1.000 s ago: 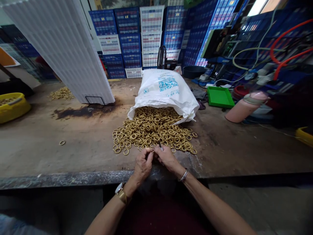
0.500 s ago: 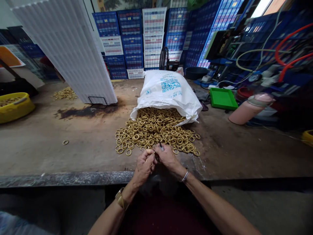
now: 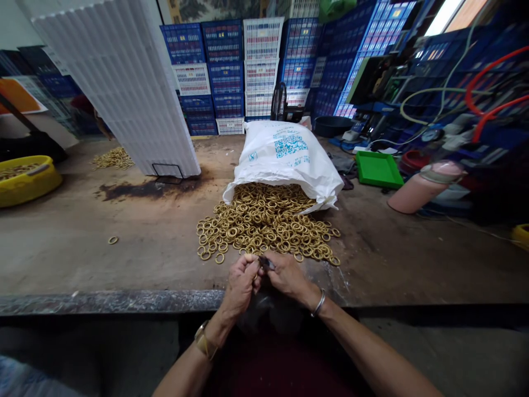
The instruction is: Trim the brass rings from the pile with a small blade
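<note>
1. Evidently, the left hand (image 3: 242, 282) has thumb and fingers drawn together above the near edge of the brown tabletop (image 3: 157, 259); what they pinch is too small and covered to tell.
2. The right hand (image 3: 287, 273) grips a small dark tool (image 3: 266, 263), its tip at the left fingertips, its rear covered by the palm.
3. Just beyond, round gold-coloured rings (image 3: 268, 226) lie heaped at the mouth of a white sack with blue print (image 3: 285, 157), which hides those deeper inside.
4. Leftward, a yellow plastic basin (image 3: 31, 193) is cut off by the view's edge.
5. Behind, a tall white ribbed panel (image 3: 124, 94) partly covers a second gold-coloured pile (image 3: 112, 159).
6. Rightward sits a green rectangular tray (image 3: 379, 169); machinery past it blurs into shadow.
7. Farthest, the contents of stacked blue and white crates (image 3: 225, 74) are indistinct.
</note>
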Tool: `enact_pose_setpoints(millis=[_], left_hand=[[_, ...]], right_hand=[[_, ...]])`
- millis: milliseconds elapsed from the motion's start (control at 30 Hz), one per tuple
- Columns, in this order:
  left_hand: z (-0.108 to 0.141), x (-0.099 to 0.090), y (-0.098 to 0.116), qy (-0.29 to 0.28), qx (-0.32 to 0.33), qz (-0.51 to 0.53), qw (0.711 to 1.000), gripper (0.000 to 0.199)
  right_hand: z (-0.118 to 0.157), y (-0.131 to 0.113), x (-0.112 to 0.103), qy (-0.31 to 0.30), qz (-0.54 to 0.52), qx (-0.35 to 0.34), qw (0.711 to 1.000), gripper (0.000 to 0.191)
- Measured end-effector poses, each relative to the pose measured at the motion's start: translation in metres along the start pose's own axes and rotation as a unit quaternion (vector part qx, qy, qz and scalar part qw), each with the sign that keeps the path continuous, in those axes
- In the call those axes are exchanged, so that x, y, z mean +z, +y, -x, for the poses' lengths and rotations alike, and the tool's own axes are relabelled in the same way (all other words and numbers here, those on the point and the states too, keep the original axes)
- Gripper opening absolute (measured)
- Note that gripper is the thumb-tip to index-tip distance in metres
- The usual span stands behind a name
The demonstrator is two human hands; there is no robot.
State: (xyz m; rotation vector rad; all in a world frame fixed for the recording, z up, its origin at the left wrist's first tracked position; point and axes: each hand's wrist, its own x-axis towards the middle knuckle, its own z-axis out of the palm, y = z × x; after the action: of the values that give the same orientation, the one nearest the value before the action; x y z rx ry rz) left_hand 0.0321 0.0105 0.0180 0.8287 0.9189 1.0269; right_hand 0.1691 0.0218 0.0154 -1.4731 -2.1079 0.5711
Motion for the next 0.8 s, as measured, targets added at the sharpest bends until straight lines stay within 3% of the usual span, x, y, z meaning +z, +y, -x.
enact_pose_setpoints(millis=[300,500,633,700,800], left_hand=[[-0.001,-0.004,-0.005,0.019,0.024,-0.046,0.998,0.03],[0.001,-0.007,-0.002,0.014,0.022,0.007,1.0,0.03],[0.012,-0.005,0.007,-0.023,0.014,0.015,1.0,0.026],[0.016,-0.005,0.011,-0.035,0.007,0.043,0.998,0.026],[0.012,-0.007,0.014,-0.016,0.007,0.1,0.995,0.028]], right_hand=[[-0.002,-0.01,-0.001,-0.05,0.079,0.021,0.995,0.015],[-0.012,-0.008,0.008,-0.041,0.148,0.055,0.987,0.015],[-0.024,0.003,-0.003,-0.011,0.185,0.123,0.975,0.018],[-0.028,0.006,-0.008,0.023,0.146,0.114,0.982,0.016],[-0.029,0.003,-0.007,0.049,-0.036,0.112,0.992,0.018]])
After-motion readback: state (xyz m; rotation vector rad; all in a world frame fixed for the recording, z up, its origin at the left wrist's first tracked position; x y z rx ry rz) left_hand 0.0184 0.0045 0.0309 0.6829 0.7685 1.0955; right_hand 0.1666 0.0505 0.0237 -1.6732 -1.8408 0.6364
